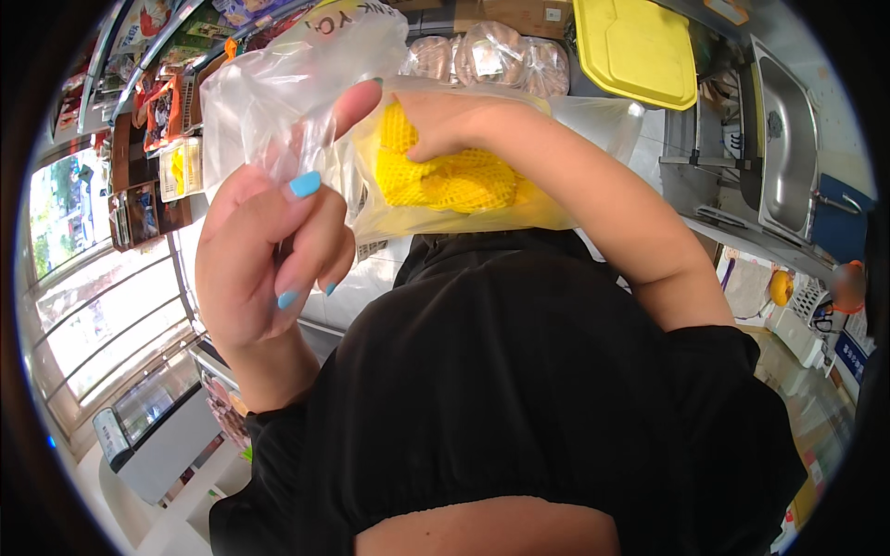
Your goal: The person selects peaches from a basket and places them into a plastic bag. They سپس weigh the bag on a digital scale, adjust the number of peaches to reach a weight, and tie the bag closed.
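Note:
My left hand (pixel 278 257), with blue nails, grips the gathered film of a translucent plastic bag (pixel 257 104) that bears printing. One of its fingers stretches up towards my right hand. In front of my waist hangs a yellowish translucent plastic bag (pixel 431 221), with bright yellow netting (pixel 459 184) bunched in it. I cannot tell whether the two stretches of film are one bag. My right hand (pixel 445 125) reaches across to the netting's upper left and holds it, thumb in front. Its other fingertips are mostly hidden.
Bagged brown goods (pixel 490 55) sit beyond the bags, left of a yellow plastic lid (pixel 636 48). A steel sink (pixel 786 139) lies at right. Stocked shelves (pixel 181 62) and a white basket (pixel 181 167) stand at left, above a barred window (pixel 104 313).

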`<move>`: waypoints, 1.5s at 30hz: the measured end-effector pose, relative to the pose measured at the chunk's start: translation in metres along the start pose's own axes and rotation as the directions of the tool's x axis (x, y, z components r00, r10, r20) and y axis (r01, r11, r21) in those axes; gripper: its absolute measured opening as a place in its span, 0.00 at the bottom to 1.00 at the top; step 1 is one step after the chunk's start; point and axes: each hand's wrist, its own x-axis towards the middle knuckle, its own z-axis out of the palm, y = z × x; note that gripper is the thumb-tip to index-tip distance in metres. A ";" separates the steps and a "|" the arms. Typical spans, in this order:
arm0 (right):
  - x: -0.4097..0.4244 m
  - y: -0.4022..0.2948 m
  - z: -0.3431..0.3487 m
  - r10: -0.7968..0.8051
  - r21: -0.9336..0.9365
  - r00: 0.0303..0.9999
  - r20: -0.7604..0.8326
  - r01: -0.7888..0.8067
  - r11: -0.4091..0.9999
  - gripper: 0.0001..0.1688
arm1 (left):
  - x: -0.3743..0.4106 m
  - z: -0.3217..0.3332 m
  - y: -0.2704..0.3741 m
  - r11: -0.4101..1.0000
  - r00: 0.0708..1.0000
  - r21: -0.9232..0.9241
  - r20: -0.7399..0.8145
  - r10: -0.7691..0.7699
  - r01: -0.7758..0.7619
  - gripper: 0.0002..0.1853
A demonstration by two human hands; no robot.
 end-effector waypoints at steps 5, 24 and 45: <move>-0.012 -0.007 0.015 -0.028 -0.082 0.999 0.016 0.029 0.996 0.43 | -0.010 -0.009 -0.005 1.000 0.999 0.005 0.033 -0.019 0.018 0.28; -0.125 0.018 0.069 0.058 0.895 0.978 -0.201 0.208 -0.395 0.34 | -0.024 -0.014 -0.027 1.000 0.998 0.003 -0.065 -0.015 0.015 0.29; -0.104 -0.002 0.075 -0.140 0.761 0.962 -0.232 0.090 -0.643 0.45 | -0.064 -0.054 -0.034 0.984 0.979 -0.144 -0.186 0.078 -0.106 0.28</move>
